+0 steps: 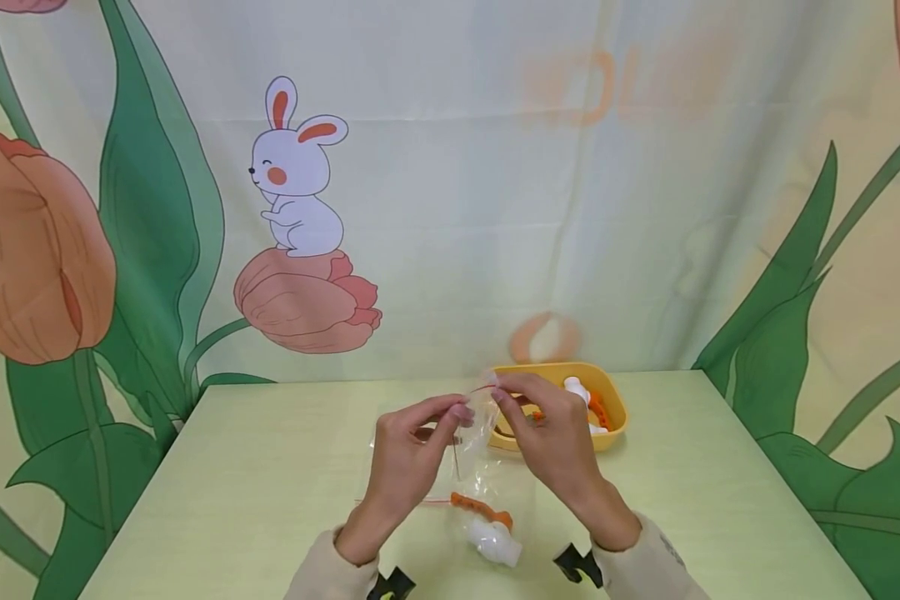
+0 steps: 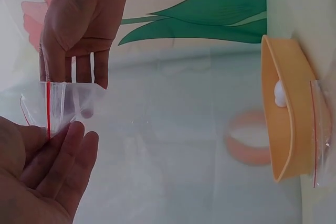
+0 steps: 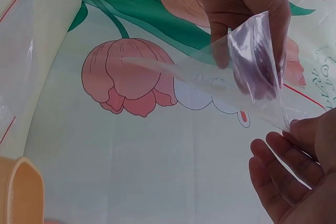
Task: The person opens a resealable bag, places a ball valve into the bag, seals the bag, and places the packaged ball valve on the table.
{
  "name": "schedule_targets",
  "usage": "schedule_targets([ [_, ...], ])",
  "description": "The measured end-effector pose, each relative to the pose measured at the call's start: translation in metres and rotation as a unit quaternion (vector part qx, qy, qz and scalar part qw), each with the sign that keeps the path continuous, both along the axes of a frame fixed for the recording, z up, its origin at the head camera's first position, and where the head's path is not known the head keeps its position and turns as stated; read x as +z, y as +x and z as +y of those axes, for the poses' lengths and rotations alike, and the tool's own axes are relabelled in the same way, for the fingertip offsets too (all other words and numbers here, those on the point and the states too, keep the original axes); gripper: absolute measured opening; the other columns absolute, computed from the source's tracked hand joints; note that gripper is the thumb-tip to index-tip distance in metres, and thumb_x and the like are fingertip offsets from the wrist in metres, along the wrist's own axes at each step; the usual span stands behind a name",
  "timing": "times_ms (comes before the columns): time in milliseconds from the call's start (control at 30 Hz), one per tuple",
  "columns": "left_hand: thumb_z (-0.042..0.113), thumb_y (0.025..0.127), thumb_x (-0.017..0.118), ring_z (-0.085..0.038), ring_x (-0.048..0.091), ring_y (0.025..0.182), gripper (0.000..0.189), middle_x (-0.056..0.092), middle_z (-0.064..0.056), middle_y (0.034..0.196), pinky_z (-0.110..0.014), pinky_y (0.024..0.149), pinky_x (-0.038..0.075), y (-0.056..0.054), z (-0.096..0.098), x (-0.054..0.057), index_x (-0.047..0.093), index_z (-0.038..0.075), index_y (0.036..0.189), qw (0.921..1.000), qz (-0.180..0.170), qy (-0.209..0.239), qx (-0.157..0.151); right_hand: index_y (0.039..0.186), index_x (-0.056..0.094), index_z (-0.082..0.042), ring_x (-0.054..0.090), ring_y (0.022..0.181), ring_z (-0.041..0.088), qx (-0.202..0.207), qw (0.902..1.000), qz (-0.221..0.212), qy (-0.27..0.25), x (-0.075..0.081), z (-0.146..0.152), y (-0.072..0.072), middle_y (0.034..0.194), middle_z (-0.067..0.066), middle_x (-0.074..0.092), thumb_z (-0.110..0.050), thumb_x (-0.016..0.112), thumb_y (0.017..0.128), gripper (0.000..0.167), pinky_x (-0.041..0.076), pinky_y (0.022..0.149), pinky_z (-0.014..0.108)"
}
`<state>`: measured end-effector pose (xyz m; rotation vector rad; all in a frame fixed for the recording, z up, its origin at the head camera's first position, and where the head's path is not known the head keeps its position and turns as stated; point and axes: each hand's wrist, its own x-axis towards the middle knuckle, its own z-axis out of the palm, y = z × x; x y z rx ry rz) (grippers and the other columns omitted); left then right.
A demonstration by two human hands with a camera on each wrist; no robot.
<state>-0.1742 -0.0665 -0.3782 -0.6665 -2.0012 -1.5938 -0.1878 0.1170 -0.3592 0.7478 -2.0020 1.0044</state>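
Observation:
Both hands hold a clear zip bag with a red strip [image 1: 482, 425] up above the table. My left hand [image 1: 408, 454] pinches its top edge between thumb and forefinger. At the other end of that edge, my right hand [image 1: 558, 429] pinches the film. The left wrist view shows the red strip running between my left hand [image 2: 47, 166] and my right hand [image 2: 86, 19]. In the right wrist view the bag's film [image 3: 252, 56] looks thin and see-through. Below the hands lie an orange curved piece [image 1: 480, 506] and a white rounded piece [image 1: 492, 543], with clear film about them.
A yellow basket [image 1: 617, 417] stands at the back right, with white and orange pieces inside. Another clear bag with red strips [image 3: 16, 51] lies on the table in the right wrist view. A printed curtain [image 1: 435, 208] hangs behind the table [image 1: 720, 500].

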Motion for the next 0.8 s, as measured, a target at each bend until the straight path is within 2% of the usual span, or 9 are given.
schedule_targets([
  [133,0.008,0.09,0.069,-0.02,0.074,0.073,0.012,0.076,-0.009,0.087,-0.024,0.058,0.058,-0.001,-0.003,-0.001,0.075,0.005,0.1,0.9999,0.006,-0.004,0.008,0.097,0.075,-0.006,0.072,0.075,0.014,-0.007,0.9998,0.004,0.016,0.0,0.006,-0.001,0.091,0.005,0.076,-0.005,0.078,0.081,0.016,0.058,0.064,0.023],
  [367,0.001,0.089,0.069,-0.018,0.071,0.066,0.01,0.075,-0.008,0.082,-0.022,0.055,0.057,0.0,-0.008,-0.001,0.074,0.005,0.096,0.9992,0.016,0.0,0.036,0.094,0.074,-0.006,0.07,0.074,0.012,-0.02,0.9983,0.009,0.054,-0.002,0.015,-0.003,0.088,0.004,0.075,-0.004,0.078,0.08,0.014,0.058,0.066,0.022],
  [633,0.001,0.088,0.071,-0.014,0.07,0.063,0.008,0.074,-0.009,0.079,-0.017,0.059,0.056,-0.005,-0.018,-0.007,0.073,0.002,0.095,0.9948,0.046,-0.048,0.077,0.092,0.075,-0.007,0.068,0.069,0.012,-0.042,0.9959,0.013,0.079,-0.006,0.02,-0.007,0.083,0.003,0.075,-0.006,0.079,0.08,0.013,0.055,0.059,0.026],
  [800,0.0,0.086,0.072,-0.013,0.069,0.061,0.009,0.074,-0.011,0.079,-0.016,0.058,0.055,-0.005,-0.02,-0.01,0.074,0.002,0.095,0.993,0.056,-0.058,0.086,0.093,0.074,-0.008,0.067,0.07,0.012,-0.045,0.9954,-0.009,0.084,-0.008,0.019,-0.007,0.083,0.003,0.074,-0.007,0.077,0.082,0.011,0.056,0.059,0.025],
])
